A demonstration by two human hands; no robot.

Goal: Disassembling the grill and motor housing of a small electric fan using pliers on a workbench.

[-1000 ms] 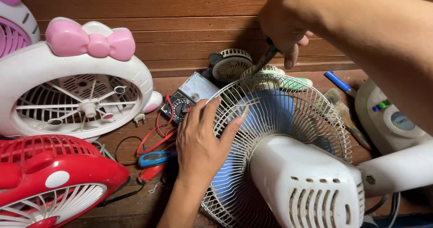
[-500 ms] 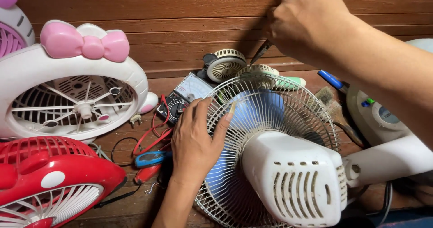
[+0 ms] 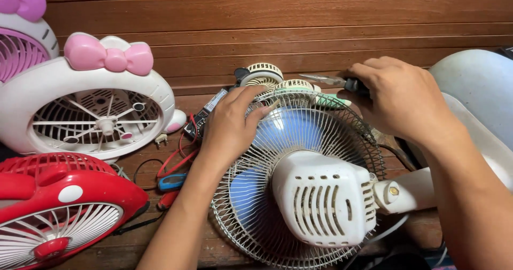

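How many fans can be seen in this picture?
6, maybe more hidden: wire-cage fan under both hands; white fan with pink bow at left; pink fan top left; red fan bottom left; two small fans behind the cage.

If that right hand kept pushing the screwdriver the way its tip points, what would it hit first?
The right hand aims the screwdriver leftward. First in line looks like the small cream fan beyond the wire fan guard, though depth is unclear.

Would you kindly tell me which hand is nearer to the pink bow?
Left. The left hand rests on the fan's wire guard, right of the pink bow; the right hand is farther right.
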